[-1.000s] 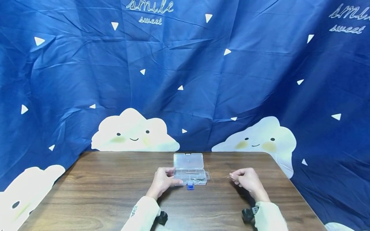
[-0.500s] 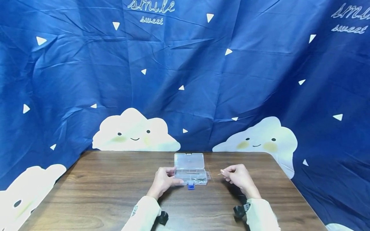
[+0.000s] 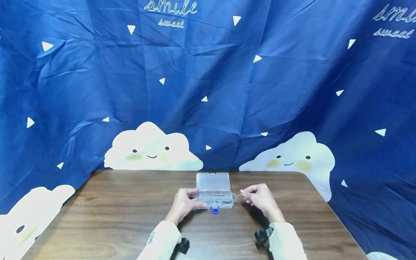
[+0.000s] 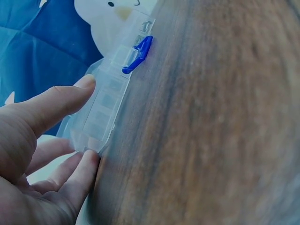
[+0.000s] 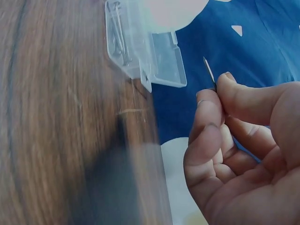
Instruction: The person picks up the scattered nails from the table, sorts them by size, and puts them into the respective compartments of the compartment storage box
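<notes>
A clear plastic compartment box [image 3: 203, 198] with a blue latch [image 3: 215, 209] lies on the table, its clear lid [image 3: 212, 181] raised at the back. My left hand [image 3: 182, 205] grips the box's left end, thumb on the front side and fingers at the end and behind. Several thin metal nails [image 5: 121, 35] lie in the box. Just right of it, my right hand [image 3: 260, 198] pinches a thin pointed nail [image 5: 209, 72] between thumb and forefinger, tip outward; its other end is hidden in the fingers.
The box's clear hanging tab [image 3: 234, 197] sticks out at its right end, close to my right fingertips. Brown wood-grain table [image 3: 123, 216] lies underneath. A blue curtain [image 3: 208, 72] with clouds and triangles hangs behind the table's far edge.
My right hand has moved left with the nail, from well right of the box to near its right end. The left hand and the box stay in place.
</notes>
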Demonstrator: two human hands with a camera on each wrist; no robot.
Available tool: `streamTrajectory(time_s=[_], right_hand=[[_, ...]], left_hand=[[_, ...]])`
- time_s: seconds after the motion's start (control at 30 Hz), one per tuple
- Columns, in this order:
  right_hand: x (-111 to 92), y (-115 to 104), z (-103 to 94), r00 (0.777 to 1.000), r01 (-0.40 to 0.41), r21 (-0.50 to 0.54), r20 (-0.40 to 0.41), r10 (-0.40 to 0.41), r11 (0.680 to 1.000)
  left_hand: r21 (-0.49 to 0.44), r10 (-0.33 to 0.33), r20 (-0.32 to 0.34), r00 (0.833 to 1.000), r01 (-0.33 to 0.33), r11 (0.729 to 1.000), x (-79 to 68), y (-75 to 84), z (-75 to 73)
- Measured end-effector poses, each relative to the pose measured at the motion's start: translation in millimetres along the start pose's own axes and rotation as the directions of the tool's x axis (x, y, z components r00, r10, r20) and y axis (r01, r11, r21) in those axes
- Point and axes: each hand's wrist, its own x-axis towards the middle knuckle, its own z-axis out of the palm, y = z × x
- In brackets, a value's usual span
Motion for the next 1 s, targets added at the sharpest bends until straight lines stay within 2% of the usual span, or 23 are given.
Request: streamTrajectory(time_s=[0.27, 0.5, 0.67, 1.0], right_hand=[[3, -3, 9.8, 1.0, 0.026, 0.007, 0.0, -0.026, 1.0], [1, -3, 17.6, 1.0, 0.016, -0.002, -0.019, -0.016, 1.0], [2, -6, 24.9, 0.998, 0.059, -0.021, -0.02, -0.059, 0.998], [4, -12, 42.4, 0.996, 0.084, -0.067, -0.011, -0.085, 0.994]], left_hand=[[-0.002, 0.0, -0.002, 1.0, 0.0, 1.0, -1.4, -1.5, 0.6], [0.006, -0.003, 0.0, 1.0, 0.003, 1.0, -4.0, -3.3, 2.6], [0.007, -0.002, 0.001, 1.0, 0.002, 1.0, -4.0, -3.4, 2.7], [0.018, 0.019, -0.004, 1.0, -0.019, 1.0, -2.3, 0.2, -0.3]])
